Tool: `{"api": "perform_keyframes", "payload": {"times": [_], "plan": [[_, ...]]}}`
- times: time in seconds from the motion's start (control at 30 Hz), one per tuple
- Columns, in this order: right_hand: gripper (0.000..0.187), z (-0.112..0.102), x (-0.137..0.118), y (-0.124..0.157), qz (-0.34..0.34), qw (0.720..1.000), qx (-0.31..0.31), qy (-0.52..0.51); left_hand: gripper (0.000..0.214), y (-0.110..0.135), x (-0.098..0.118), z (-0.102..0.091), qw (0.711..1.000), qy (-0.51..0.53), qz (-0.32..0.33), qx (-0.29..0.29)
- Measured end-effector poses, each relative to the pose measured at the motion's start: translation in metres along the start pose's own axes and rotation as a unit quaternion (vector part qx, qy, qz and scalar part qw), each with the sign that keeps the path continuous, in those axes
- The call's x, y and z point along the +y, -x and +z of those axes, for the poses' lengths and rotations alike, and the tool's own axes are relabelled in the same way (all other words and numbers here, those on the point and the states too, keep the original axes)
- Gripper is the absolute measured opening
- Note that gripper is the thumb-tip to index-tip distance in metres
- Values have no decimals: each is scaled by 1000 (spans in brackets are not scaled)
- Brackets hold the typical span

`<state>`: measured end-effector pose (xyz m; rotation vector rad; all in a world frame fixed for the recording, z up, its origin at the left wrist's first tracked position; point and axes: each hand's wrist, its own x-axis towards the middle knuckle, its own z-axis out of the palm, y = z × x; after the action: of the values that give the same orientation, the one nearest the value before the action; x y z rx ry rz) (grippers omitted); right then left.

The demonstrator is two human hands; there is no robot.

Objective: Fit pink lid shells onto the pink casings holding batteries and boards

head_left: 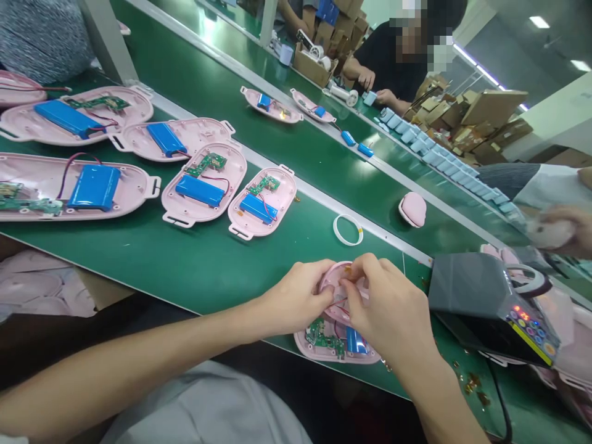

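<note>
My left hand (298, 295) grips the rim of a small pink plastic shell (333, 291), thumb inside and fingers around the outer edge. Over the shell's far side, my right hand (391, 302) is closed in a pinch, its fingertips at a small piece of amber tape (348, 269). Red and black wires run inside the shell. Just below, at the table's near edge, lies a pink housing half with a green circuit board (326, 339) and a blue battery pack (356, 341). My right hand hides part of both pink pieces.
Several pink housings with blue batteries (259, 208) lie to the left. A white ring (348, 230) sits ahead. A dark tape dispenser (490, 308) stands right, amber tape scraps (472, 382) near it. Across the belt, a co-worker (383, 61) handles pale blue parts; another person's blurred hand is at right.
</note>
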<state>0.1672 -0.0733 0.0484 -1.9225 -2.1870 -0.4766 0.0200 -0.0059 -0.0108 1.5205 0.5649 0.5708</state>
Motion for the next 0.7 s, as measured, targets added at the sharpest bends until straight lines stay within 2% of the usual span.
{"api": "perform_keyframes", "payload": {"times": [0.13, 0.2, 0.27, 0.33, 0.43, 0.53, 0.63, 0.7], "plan": [[27, -9, 9, -4, 123, 992, -14, 14, 17, 2, -1, -1, 1000, -1, -26, 6], [37, -16, 22, 3, 193, 977, -9, -90, 18, 3, 0, -1, 998, 14, -49, 24], [42, -21, 37, 19, 249, 938, 13, -240, 24, 4, 1, -1, 996, 26, -73, 33], [44, -21, 49, 42, 299, 893, 62, -331, 31, 3, 1, -1, 996, 41, -78, 31], [50, -15, 58, 80, 384, 835, 160, -361, 30, -1, 4, 1, 996, 59, -54, 33], [52, -7, 63, 115, 460, 777, 201, -380, 18, -5, 10, 5, 997, 14, -56, 46], [53, -2, 71, 143, 488, 748, 205, -401, 23, -4, 14, 6, 996, -51, -37, 61], [56, 1, 79, 156, 489, 745, 194, -410, 24, 0, 12, 2, 993, -102, 21, 58]]}}
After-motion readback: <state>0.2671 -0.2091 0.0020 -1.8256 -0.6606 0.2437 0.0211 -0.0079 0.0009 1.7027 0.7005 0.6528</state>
